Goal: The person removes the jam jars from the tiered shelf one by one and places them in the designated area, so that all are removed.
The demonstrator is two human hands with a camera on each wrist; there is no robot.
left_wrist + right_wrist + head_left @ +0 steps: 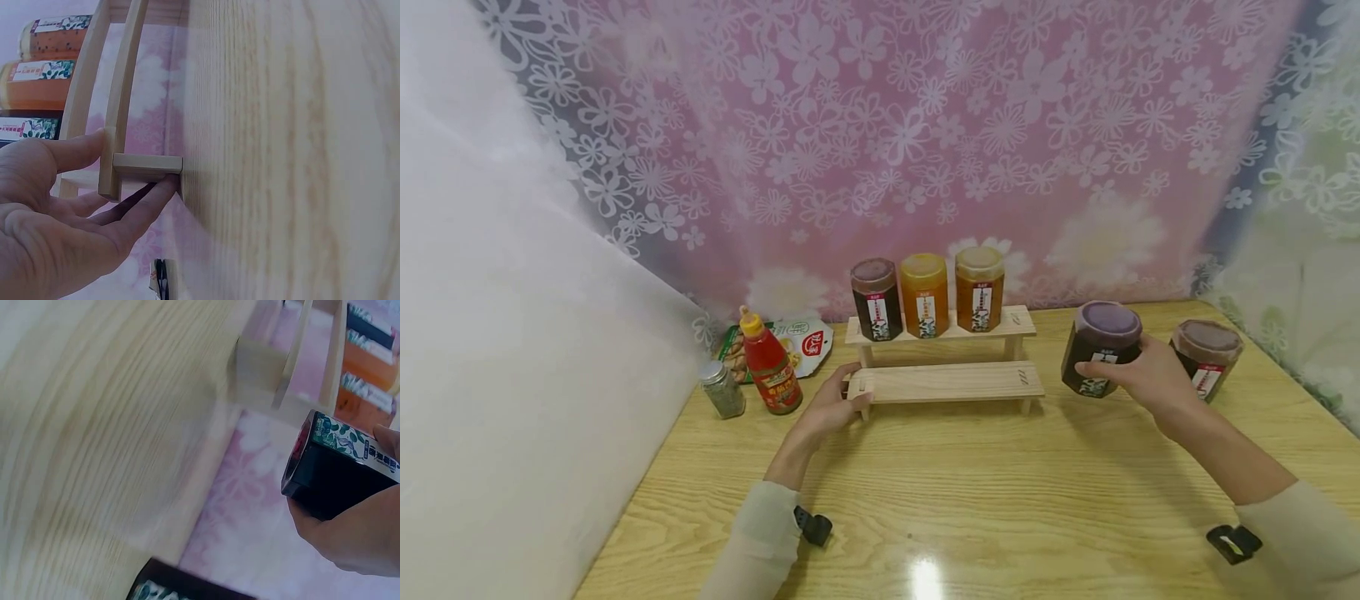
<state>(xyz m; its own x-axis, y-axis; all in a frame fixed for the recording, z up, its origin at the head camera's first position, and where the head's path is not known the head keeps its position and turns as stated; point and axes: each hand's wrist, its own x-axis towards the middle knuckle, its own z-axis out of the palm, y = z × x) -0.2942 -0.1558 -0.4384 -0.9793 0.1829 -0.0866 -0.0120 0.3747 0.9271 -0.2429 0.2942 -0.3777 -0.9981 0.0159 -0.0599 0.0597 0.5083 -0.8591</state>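
My right hand [1146, 375] grips a dark hexagonal jar [350, 469] with a purple lid, lifted off the table to the right of a two-step wooden rack [947, 382]. At the rack's left end, my left hand [831, 404] holds the lower step, thumb on its top edge and fingers around the short leg [147, 164]. Along the upper step stand a dark jar [876, 300], a yellow-orange jar [925, 296] and an amber jar [980, 290]. Nothing stands on the lower step. Another dark jar [1206, 354] sits on the table behind my right wrist.
Left of the rack are a red sauce bottle [771, 367] with a yellow cap, a small glass shaker [722, 390] and a green-and-white food packet [808, 343]. A floral curtain [887, 150] hangs behind the wood-grain table [940, 483]; white sheeting [512, 292] borders the left.
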